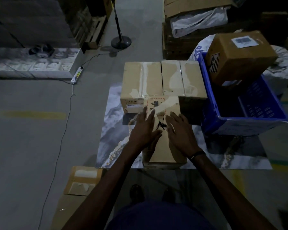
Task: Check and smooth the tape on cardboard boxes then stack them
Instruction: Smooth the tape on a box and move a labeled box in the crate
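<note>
My left hand (144, 128) and right hand (181, 131) lie flat and open on the cardboard box (165, 146), pressing its tape (165, 105) down smooth.

Your near taped cardboard box (165, 143) sits before two side-by-side cardboard boxes (163, 78); the blue plastic crate (244, 123) stands right, holding a labelled brown carton (239, 58).

Both hands, L (145, 128) & R (181, 132), flat on taped box (166, 146)
</note>
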{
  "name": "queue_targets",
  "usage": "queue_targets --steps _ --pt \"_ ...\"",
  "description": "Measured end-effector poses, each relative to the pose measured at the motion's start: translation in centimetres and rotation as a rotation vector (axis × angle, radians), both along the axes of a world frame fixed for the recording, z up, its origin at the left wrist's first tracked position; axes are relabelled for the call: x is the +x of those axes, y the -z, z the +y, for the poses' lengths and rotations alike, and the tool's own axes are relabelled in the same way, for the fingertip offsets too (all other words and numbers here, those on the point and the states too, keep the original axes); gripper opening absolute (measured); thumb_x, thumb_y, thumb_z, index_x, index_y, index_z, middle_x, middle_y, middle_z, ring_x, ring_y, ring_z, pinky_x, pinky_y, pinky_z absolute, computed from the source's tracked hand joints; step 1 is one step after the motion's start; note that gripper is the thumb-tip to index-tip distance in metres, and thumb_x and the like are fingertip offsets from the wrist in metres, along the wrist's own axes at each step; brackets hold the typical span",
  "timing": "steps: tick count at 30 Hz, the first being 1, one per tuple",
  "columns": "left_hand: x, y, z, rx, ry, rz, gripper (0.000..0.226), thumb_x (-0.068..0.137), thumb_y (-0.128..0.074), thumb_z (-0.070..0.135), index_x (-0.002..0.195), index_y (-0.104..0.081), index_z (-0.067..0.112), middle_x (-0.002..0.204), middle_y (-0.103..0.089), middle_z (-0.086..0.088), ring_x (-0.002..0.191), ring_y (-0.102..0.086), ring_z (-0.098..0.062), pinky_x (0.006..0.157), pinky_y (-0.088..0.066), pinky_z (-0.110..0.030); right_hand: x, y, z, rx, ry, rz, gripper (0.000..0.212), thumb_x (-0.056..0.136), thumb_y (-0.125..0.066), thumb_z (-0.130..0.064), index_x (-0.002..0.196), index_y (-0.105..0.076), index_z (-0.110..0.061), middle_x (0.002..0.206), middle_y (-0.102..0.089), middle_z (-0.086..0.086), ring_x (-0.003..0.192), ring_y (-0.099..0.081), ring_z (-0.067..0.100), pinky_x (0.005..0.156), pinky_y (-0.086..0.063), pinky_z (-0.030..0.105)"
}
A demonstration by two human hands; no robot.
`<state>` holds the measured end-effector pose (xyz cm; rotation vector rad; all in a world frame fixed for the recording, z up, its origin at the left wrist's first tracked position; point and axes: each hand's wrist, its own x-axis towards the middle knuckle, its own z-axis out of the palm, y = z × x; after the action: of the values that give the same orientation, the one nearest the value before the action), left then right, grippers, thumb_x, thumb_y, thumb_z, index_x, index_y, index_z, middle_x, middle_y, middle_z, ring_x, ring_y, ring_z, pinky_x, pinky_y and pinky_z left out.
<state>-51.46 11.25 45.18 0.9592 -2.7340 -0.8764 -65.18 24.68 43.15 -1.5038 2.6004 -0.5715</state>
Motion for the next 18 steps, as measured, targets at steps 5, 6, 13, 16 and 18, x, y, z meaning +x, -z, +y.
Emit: queue_targets --steps 5,6,13,16,18 --pt "-1.1 -1.1 0.7 -0.021 0.187 -0.231 0.084 0.098 -0.064 0.042 0.162 -0.017 0.018 0.170 0.002 -0.012 0.156 0.003 -0.037 0.122 -0.022 -0.054 0.0 0.5 -0.7 0.096 0.004 0.026 0.047 0.103 -0.052 -0.022 0.150 -0.048 -0.023 0.161 -0.038 0.003 0.150 -0.026 0.033 0.122 -0.023 0.045" --pt "-1.1 -1.0 0.9 -0.006 0.179 -0.208 0.081 0.098 -0.064 0.040 0.162 -0.019 0.017 0.171 -0.001 -0.012 0.156 0.001 -0.036 0.122 -0.024 -0.052 0.1 0.5 -0.7 0.097 0.012 0.011 0.047 0.103 -0.051 -0.021 0.150 -0.048 -0.024 0.162 -0.038 0.003 0.151 -0.025 0.032 0.122 -0.022 0.045" --pt "-0.1 -0.1 1.0 0.043 0.085 0.040 0.079 0.089 -0.075 0.039 0.154 -0.039 0.012 0.164 -0.031 -0.011 0.147 -0.036 -0.030 0.115 -0.040 -0.043 1.8 0.7 0.1 0.059 -0.061 -0.088 0.050 0.109 -0.031 -0.031 0.159 -0.028 -0.029 0.170 -0.015 -0.004 0.158 0.002 0.019 0.126 -0.004 0.053" --pt "0.4 0.6 0.8 0.114 0.063 0.057 0.105 0.080 -0.084 0.038 0.160 -0.021 0.011 0.165 -0.030 -0.010 0.146 -0.036 -0.025 0.118 -0.035 -0.033 1.6 0.8 -0.7 0.135 -0.069 -0.016 0.058 0.107 -0.020 -0.041 0.163 -0.010 -0.031 0.171 0.002 -0.004 0.157 0.014 0.020 0.124 0.004 0.058" --pt "0.6 0.5 0.6 0.162 0.049 0.077 0.114 0.077 -0.088 0.033 0.162 -0.014 0.011 0.166 -0.025 -0.009 0.147 -0.033 -0.023 0.112 -0.027 -0.020 1.5 0.2 -1.7 0.177 -0.087 -0.013 0.061 0.106 -0.021 -0.042 0.164 -0.008 -0.028 0.171 0.006 -0.003 0.156 0.017 0.023 0.121 0.010 0.061"
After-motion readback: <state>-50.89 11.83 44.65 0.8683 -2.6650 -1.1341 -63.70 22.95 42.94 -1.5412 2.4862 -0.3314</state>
